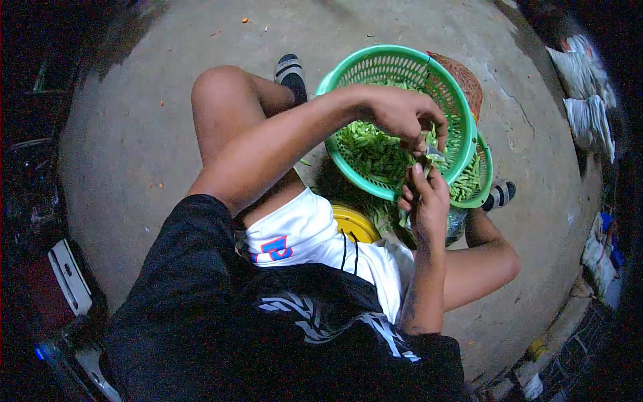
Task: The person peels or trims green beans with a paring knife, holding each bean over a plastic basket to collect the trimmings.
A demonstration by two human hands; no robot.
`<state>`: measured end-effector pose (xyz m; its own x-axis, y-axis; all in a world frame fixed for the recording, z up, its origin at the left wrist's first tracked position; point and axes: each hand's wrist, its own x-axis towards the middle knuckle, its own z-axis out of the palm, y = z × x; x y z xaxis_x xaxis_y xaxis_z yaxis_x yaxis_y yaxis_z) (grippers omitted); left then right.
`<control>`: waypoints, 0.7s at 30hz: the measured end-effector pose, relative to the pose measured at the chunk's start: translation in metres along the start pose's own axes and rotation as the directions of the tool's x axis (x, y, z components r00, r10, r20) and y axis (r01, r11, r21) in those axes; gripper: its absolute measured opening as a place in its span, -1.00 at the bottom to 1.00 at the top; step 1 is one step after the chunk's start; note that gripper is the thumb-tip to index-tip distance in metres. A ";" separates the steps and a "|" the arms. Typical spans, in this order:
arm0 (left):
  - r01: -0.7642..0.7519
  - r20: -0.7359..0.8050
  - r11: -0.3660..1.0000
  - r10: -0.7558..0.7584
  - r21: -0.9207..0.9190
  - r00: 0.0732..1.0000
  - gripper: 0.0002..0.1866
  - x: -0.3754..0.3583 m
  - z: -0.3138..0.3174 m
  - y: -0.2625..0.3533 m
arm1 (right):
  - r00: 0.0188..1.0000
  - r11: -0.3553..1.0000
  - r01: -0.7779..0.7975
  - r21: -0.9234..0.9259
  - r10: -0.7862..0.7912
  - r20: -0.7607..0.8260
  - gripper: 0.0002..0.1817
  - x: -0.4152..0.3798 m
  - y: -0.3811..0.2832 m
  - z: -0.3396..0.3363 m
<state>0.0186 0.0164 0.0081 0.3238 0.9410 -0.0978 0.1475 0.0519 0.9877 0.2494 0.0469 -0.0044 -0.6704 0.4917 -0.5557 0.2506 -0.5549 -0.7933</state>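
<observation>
My left hand (402,117) reaches across above the large green basket (335,157), fingers curled and pinching by a small greyish, shiny thing (434,155) too small to tell. Just below it, my right hand (427,197) is closed, thumb raised, around thin green pods or stalks whose tips meet the left fingers. Leafy greens and green pods (368,151) lie in the large basket. Under its right side, a smaller green basket (487,174) holds cut green pieces (467,181).
A reddish-brown mesh sack (463,77) stands behind the baskets. Between my legs is a yellow round object (355,223). White sacks (589,124) lie at the far right. Small orange scraps dot the concrete floor (147,154).
</observation>
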 end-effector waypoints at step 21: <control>0.010 -0.300 0.986 0.040 0.164 0.953 -0.64 -0.013 -0.034 -0.014 | 0.995 0.844 -0.079 0.531 0.033 0.094 -0.77 -0.001 0.002 -0.046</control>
<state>-0.0194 0.0143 -0.0005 0.0339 0.9993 -0.0168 0.3022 0.0058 0.9532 0.2825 0.0760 -0.0171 -0.7245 0.4074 -0.5560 -0.1066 -0.8631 -0.4936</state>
